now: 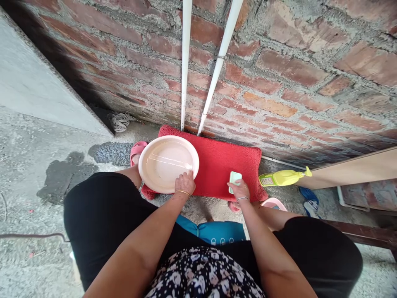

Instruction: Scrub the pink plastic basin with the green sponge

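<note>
A round pale pink basin (145,182) of water stands on the left part of a red textured mat (214,165). My left hand (185,182) reaches over the basin's near right rim, its fingers curled down at the water. Whether anything is between those fingers is hidden. Over the mat's right half, my right hand (240,189) is closed around a pale green, rounded rectangular block (235,178). The block's underside is out of sight, so its exact kind does not show.
A yellow pump bottle (282,178) lies beside the mat's right end. A pink container (274,203) sits near my right leg. Two white pipes (185,62) run down the brick wall (279,82) behind the mat. A grey bundle (120,122) lies by the leaning panel (46,78).
</note>
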Demonstrator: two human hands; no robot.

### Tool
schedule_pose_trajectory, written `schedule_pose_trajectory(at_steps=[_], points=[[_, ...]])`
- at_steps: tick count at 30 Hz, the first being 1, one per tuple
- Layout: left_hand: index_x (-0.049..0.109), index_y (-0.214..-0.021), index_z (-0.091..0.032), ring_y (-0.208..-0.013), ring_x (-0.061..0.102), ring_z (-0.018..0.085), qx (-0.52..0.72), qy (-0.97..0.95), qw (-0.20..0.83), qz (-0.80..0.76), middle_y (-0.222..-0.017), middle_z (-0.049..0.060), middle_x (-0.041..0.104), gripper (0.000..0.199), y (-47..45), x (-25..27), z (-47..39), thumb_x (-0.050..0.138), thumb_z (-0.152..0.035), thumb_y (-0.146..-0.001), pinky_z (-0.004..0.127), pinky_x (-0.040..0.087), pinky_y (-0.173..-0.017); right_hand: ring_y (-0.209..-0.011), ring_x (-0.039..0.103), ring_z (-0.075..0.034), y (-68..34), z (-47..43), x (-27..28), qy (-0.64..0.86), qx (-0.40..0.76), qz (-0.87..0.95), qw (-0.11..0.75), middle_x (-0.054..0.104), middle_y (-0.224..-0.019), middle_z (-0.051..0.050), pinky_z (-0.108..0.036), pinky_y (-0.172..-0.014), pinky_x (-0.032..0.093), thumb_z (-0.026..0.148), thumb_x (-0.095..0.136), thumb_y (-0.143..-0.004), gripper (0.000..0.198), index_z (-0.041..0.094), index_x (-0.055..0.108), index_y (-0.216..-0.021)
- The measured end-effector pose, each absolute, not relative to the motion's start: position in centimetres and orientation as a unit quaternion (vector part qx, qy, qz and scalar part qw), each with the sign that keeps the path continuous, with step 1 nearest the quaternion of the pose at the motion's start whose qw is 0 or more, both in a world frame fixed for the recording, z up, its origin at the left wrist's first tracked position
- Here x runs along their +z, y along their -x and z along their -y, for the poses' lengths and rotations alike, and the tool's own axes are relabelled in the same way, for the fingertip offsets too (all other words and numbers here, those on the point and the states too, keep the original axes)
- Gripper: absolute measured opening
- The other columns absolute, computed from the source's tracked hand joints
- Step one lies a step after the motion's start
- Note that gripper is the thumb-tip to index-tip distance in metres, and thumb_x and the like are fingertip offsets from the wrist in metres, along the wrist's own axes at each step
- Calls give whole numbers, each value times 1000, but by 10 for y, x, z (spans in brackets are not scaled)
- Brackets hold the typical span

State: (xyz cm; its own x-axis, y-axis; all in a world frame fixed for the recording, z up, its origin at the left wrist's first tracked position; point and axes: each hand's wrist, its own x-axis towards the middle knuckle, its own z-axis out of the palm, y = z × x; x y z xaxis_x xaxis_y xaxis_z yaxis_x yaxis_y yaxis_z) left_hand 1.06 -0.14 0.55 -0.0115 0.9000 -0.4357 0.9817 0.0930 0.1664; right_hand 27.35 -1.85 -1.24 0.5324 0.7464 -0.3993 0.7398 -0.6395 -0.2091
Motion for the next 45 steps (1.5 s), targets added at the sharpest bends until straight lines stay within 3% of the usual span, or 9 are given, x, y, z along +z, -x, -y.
schedule_pose_trajectory(at_steps=[6, 11, 19, 28, 32, 36, 41, 45], points=[[43, -125, -21, -97, 54, 24, -104, -658, 229, -710, -104, 14, 55, 42, -11, 10, 1, 33, -20, -85, 37, 43, -78, -82, 57, -16, -163, 17, -19, 772, 281, 567, -54, 55, -100, 0, -25, -65, 38, 58, 59, -68, 43, 29, 55, -99], [46, -121, -20, -95, 54, 24, -86, -658, 224, -713, -101, 14, 55, 38, -12, 7, 3, 31, -22, -86, 37, 43, -78, -85, 55, -18, -132, 19, -20, 693, 274, 661, -88, 51, -102, -4, -27, -67, 38, 57, 55, -73, 43, 27, 53, -103], [43, -125, -21, -98, 53, 24, -100, -660, 231, -708, -104, 15, 54, 41, -11, 9, 2, 30, -18, -85, 37, 42, -79, -81, 57, -18, -234, 29, -15, 792, 232, 554, -110, 53, -100, -2, -27, -66, 39, 58, 57, -69, 43, 26, 55, -99], [46, -122, -20, -96, 54, 25, -82, -662, 227, -710, -103, 14, 55, 42, -11, 7, 3, 31, -15, -84, 38, 42, -78, -90, 58, -25, -336, 43, 3, 880, 221, 394, -146, 58, -97, -10, -34, -70, 42, 56, 58, -68, 45, 21, 56, -96], [46, -123, -20, -96, 54, 25, -80, -662, 231, -708, -102, 14, 55, 42, -10, 7, 2, 31, -16, -84, 39, 43, -78, -85, 58, -22, -293, 40, 5, 851, 225, 462, -110, 56, -100, -9, -29, -66, 41, 56, 58, -68, 44, 22, 56, -96], [45, -123, -19, -97, 54, 25, -81, -662, 234, -707, -103, 14, 55, 41, -10, 10, 2, 31, -17, -85, 39, 43, -78, -80, 57, -17, -210, 42, 2, 772, 266, 562, -131, 54, -100, -3, -26, -65, 39, 54, 59, -69, 38, 25, 57, -94], [44, -123, -20, -98, 53, 24, -93, -659, 232, -709, -105, 14, 55, 40, -11, 11, 2, 30, -20, -86, 38, 43, -79, -92, 54, -22, -135, 51, -1, 634, 257, 713, -153, 52, -104, -6, -29, -73, 38, 43, 63, -68, 37, 25, 57, -100], [46, -121, -20, -98, 53, 24, -91, -659, 227, -712, -104, 14, 55, 40, -12, 8, 3, 29, -18, -85, 38, 42, -79, -94, 54, -23, -149, 50, -1, 636, 247, 712, -168, 52, -105, -7, -30, -74, 39, 43, 63, -68, 39, 24, 57, -102]])
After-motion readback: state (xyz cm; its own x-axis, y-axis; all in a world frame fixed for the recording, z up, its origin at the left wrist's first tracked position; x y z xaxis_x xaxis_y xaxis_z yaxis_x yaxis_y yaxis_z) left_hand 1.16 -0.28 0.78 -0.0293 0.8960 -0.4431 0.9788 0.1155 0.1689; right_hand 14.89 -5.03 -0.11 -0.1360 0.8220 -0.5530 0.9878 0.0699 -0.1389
